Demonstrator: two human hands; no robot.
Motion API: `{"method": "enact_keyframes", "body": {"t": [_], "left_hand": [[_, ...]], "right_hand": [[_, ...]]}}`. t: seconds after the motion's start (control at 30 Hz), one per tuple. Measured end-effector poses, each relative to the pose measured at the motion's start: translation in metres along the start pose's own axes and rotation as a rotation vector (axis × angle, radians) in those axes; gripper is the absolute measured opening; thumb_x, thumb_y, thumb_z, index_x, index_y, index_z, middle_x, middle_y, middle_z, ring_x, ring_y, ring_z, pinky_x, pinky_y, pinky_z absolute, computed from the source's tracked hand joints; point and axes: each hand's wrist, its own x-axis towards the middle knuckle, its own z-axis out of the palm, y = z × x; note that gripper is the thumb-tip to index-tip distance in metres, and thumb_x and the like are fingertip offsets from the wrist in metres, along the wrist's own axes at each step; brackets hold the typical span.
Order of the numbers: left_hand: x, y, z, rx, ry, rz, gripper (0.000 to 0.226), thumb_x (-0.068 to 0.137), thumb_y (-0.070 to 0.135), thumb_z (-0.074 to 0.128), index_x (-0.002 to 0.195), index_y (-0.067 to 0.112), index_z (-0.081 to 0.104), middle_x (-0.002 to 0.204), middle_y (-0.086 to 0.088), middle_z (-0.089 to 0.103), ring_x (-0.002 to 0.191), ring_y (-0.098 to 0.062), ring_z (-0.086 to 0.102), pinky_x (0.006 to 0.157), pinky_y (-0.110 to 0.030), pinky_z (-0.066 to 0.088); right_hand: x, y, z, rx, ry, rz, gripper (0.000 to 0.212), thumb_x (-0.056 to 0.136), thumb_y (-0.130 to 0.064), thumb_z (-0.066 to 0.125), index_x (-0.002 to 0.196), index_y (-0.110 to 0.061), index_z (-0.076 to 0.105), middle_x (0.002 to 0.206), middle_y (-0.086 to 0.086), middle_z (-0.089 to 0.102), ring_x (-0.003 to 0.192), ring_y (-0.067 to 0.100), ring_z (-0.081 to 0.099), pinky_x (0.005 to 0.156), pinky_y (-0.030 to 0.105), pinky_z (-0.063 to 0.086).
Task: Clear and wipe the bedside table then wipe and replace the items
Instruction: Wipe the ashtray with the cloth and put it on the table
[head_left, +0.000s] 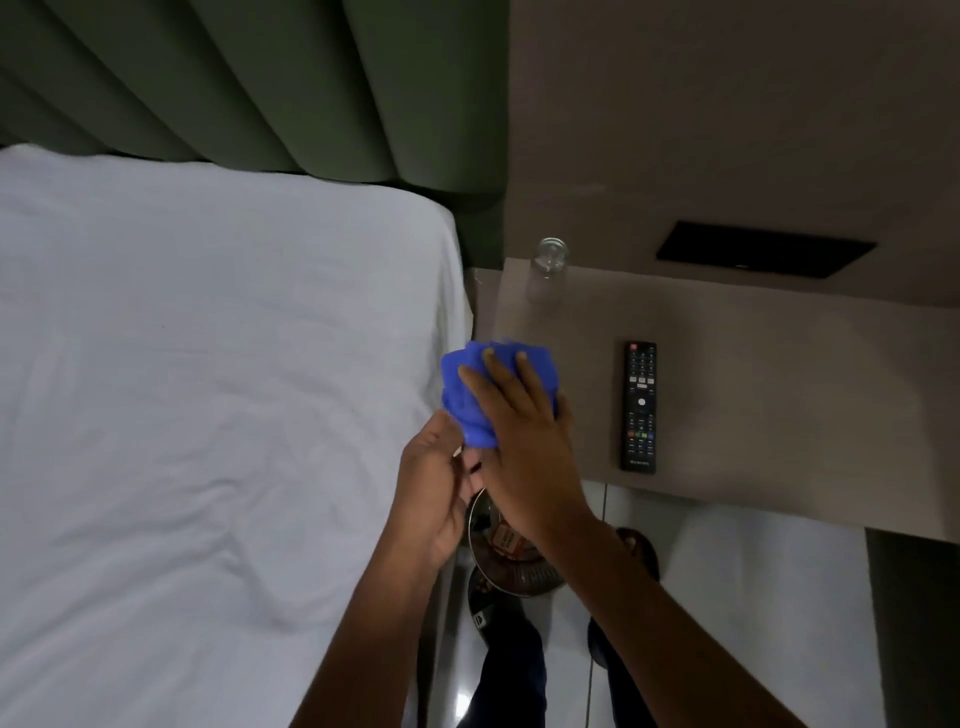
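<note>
My right hand (524, 436) presses a bunched blue cloth (470, 400) at the near left corner of the beige bedside table (753, 405). My left hand (436, 483) is cupped just below the cloth, fingers curled around something small and mostly hidden; I cannot make out what it is. A black remote control (640, 406) lies flat on the table to the right of the cloth. An upright clear glass bottle (546, 270) stands at the table's far left corner.
A bed with a white sheet (208, 389) fills the left, with a green padded headboard (260, 78) behind. A round waste bin (511, 561) with rubbish sits on the glossy floor below my hands. A black panel (763, 249) is set in the wall.
</note>
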Motion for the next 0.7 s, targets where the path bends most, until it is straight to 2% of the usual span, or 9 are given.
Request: {"method": "enact_keyframes", "body": {"t": [0.1, 0.17, 0.2, 0.23, 0.3, 0.37, 0.47, 0.57, 0.7], "left_hand": [[0.01, -0.006, 0.012, -0.003, 0.022, -0.055, 0.033, 0.101, 0.008, 0.032, 0.115, 0.009, 0.062, 0.085, 0.0, 0.069, 0.068, -0.008, 0.069, 0.059, -0.019, 0.057], [0.018, -0.009, 0.019, -0.01, 0.046, -0.043, 0.032, 0.103, 0.015, 0.029, 0.102, 0.014, 0.061, 0.076, 0.005, 0.069, 0.06, -0.004, 0.067, 0.053, -0.018, 0.056], [0.019, -0.006, 0.025, -0.036, 0.063, -0.042, 0.033, 0.103, 0.019, 0.03, 0.098, 0.015, 0.062, 0.078, 0.002, 0.071, 0.062, -0.006, 0.068, 0.055, -0.02, 0.057], [0.021, -0.004, 0.031, -0.073, 0.07, -0.03, 0.033, 0.103, 0.025, 0.034, 0.103, 0.014, 0.065, 0.086, -0.004, 0.073, 0.071, -0.011, 0.071, 0.061, -0.023, 0.059], [0.025, 0.001, 0.039, -0.127, 0.071, 0.044, 0.035, 0.101, 0.03, 0.045, 0.128, 0.014, 0.061, 0.107, -0.011, 0.07, 0.094, -0.022, 0.068, 0.074, -0.033, 0.06], [0.028, 0.002, 0.046, -0.037, 0.107, 0.114, 0.036, 0.1, 0.024, 0.047, 0.136, 0.022, 0.055, 0.108, -0.008, 0.067, 0.099, -0.026, 0.062, 0.074, -0.036, 0.06], [0.024, -0.009, 0.062, 0.079, 0.045, 0.109, 0.035, 0.102, 0.02, 0.045, 0.135, 0.024, 0.054, 0.109, -0.003, 0.074, 0.099, -0.025, 0.072, 0.072, -0.037, 0.062], [0.017, -0.024, 0.079, 0.201, -0.019, 0.09, 0.034, 0.102, 0.021, 0.044, 0.134, 0.026, 0.054, 0.113, -0.005, 0.073, 0.097, -0.022, 0.073, 0.071, -0.034, 0.062], [0.028, -0.029, 0.092, 0.188, -0.055, 0.06, 0.037, 0.102, 0.01, 0.042, 0.135, 0.023, 0.053, 0.121, -0.006, 0.07, 0.106, -0.027, 0.07, 0.082, -0.039, 0.061]], "right_hand": [[-0.006, 0.007, -0.005, 0.016, -0.002, -0.094, 0.057, 0.076, -0.028, 0.032, 0.13, -0.024, 0.051, 0.148, -0.004, 0.043, 0.145, 0.019, 0.019, 0.115, 0.056, 0.005], [-0.009, 0.011, -0.014, 0.037, 0.005, -0.092, 0.057, 0.074, -0.027, 0.032, 0.126, -0.023, 0.054, 0.144, -0.006, 0.048, 0.143, 0.015, 0.022, 0.115, 0.051, 0.003], [-0.01, 0.014, -0.018, 0.001, 0.025, -0.103, 0.056, 0.074, -0.028, 0.032, 0.125, -0.023, 0.055, 0.142, -0.006, 0.049, 0.143, 0.015, 0.023, 0.114, 0.052, 0.004], [-0.013, 0.02, -0.023, -0.07, 0.049, -0.122, 0.055, 0.074, -0.028, 0.033, 0.124, -0.024, 0.055, 0.142, -0.006, 0.05, 0.142, 0.017, 0.024, 0.113, 0.054, 0.008], [-0.019, 0.038, -0.03, -0.193, 0.071, -0.123, 0.053, 0.074, -0.026, 0.039, 0.125, -0.027, 0.051, 0.144, -0.007, 0.047, 0.143, 0.02, 0.023, 0.111, 0.06, 0.016], [-0.022, 0.055, -0.036, -0.183, 0.104, -0.043, 0.057, 0.073, -0.021, 0.048, 0.129, -0.03, 0.044, 0.148, -0.004, 0.041, 0.144, 0.022, 0.019, 0.108, 0.066, 0.023], [-0.016, 0.074, -0.05, -0.073, 0.193, 0.115, 0.058, 0.077, -0.027, 0.04, 0.135, -0.029, 0.038, 0.15, 0.003, 0.04, 0.144, 0.024, 0.019, 0.104, 0.066, 0.03], [-0.008, 0.087, -0.055, -0.076, 0.158, 0.126, 0.061, 0.075, -0.025, 0.05, 0.136, -0.024, 0.041, 0.15, 0.007, 0.04, 0.143, 0.029, 0.021, 0.103, 0.07, 0.028], [-0.012, 0.095, -0.055, -0.053, 0.073, 0.037, 0.06, 0.079, -0.026, 0.047, 0.139, -0.029, 0.039, 0.154, -0.006, 0.032, 0.147, 0.017, 0.01, 0.112, 0.064, 0.014]]}}
